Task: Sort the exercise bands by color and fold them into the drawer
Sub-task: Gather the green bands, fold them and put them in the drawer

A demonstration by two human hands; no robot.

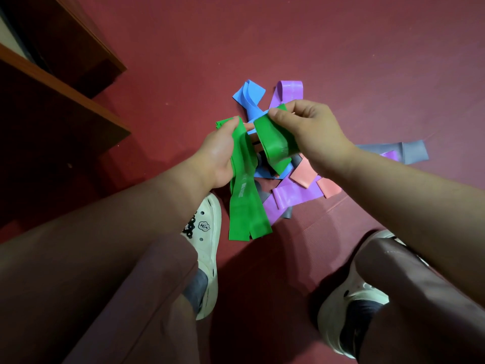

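Nearest the camera are the person's two knees in brown trousers (pixel 105 285), bent in a crouch; below them each foot wears a cream clog, the left clog (pixel 207 248) with small charms on its upper and a grey sock (pixel 196 285) showing at the heel, the right clog (pixel 349 306) partly hidden behind the right knee; both stand on the dark red floor (pixel 341 48).

Just past the knees the two forearms reach forward and the hands meet close together above the pile, not quite touching; the left hand (pixel 217 158) is curled round the upper part of a long green strip (pixel 246 206), whose doubled ends hang down beside the left clog; the right hand (pixel 312 135) pinches a folded green loop (pixel 273 143) between thumb and fingers, the loop bulging out below the thumb; whether strip and loop are one band or two cannot be told.

Under and beyond the hands the rest of the bands lie in a loose heap on the floor; a near purple band (pixel 291 195) lies closest, with a salmon band (pixel 304 176) across it; a grey band (pixel 409 152) stretches off to the right; farther on, a blue band (pixel 249 97) and a far purple band (pixel 288 91) stick out side by side behind the fingers.

At the far left stands a dark wooden unit (pixel 52 82) with stepped edges, well apart from the heap; no band lies on it.
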